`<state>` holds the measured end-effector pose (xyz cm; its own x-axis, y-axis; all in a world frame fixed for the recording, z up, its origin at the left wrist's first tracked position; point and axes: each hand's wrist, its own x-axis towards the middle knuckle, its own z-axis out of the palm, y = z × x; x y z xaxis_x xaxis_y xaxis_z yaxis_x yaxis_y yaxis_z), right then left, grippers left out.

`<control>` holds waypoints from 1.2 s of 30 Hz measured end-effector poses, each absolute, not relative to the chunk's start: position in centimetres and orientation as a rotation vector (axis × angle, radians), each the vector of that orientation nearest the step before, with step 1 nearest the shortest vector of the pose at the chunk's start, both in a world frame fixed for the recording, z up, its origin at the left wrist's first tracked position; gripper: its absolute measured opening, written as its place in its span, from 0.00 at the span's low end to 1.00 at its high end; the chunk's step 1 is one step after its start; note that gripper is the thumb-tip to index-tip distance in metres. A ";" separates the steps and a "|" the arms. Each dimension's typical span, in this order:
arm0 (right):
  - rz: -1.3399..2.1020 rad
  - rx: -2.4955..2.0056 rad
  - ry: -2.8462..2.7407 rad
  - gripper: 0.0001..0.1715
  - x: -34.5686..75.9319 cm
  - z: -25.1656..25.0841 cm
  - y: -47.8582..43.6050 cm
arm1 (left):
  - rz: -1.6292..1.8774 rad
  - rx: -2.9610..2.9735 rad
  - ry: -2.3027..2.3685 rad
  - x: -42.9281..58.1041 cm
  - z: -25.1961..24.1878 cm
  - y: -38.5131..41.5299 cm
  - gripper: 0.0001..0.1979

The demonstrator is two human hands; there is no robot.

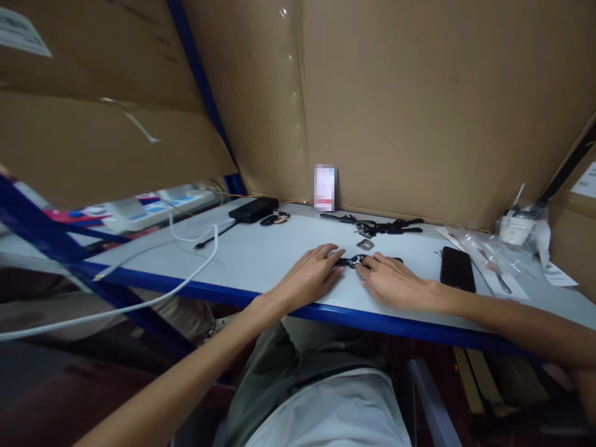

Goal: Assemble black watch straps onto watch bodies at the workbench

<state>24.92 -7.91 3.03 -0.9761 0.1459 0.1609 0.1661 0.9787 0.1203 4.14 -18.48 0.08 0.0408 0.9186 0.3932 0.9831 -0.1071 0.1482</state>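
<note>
A wristwatch (357,259) with a black strap lies flat on the white tabletop, near its front edge. My left hand (316,270) has its fingers closed on the strap at the left of the watch. On the other side, the bent fingers of my right hand (393,280) press on the watch's right part and cover much of it. Just beyond the watch rests a small dark square piece (365,244). Further back is a loose row of black watches or straps (391,227).
A phone (325,187) leans against the cardboard at the back. At right lie a black phone (457,269), clear plastic bags (503,248) and a white cup-like container (516,227). At left are a black box (254,210) and a white cable (193,273) hanging over the blue edge.
</note>
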 end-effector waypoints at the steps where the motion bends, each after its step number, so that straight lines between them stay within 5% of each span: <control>1: -0.138 -0.212 -2.958 0.17 23.7 3.3 -7.4 | -0.617 -2.131 -1.995 4.2 -0.1 -18.5 0.22; 10: -0.084 -0.594 -2.837 0.14 19.9 4.6 -0.3 | -0.730 -2.031 -2.140 2.9 -0.6 -18.3 0.28; 24: 0.059 -0.216 -2.773 0.17 17.9 2.1 -4.0 | -0.643 -2.138 -2.037 0.9 0.1 -16.7 0.12; 28: 0.175 -0.150 -2.822 0.11 16.5 1.8 -2.1 | -0.706 -2.195 -1.994 1.0 -0.1 -15.4 0.09; 36: -0.263 -0.223 -2.901 0.16 17.1 2.2 -2.0 | -0.753 -2.167 -2.071 0.1 -0.7 -14.5 0.07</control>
<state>17.11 -2.03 2.20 -0.9645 0.1299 0.2301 0.1691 0.9725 0.1599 0.07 -14.47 -0.68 -0.0162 0.9268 0.3752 0.9515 -0.1010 0.2906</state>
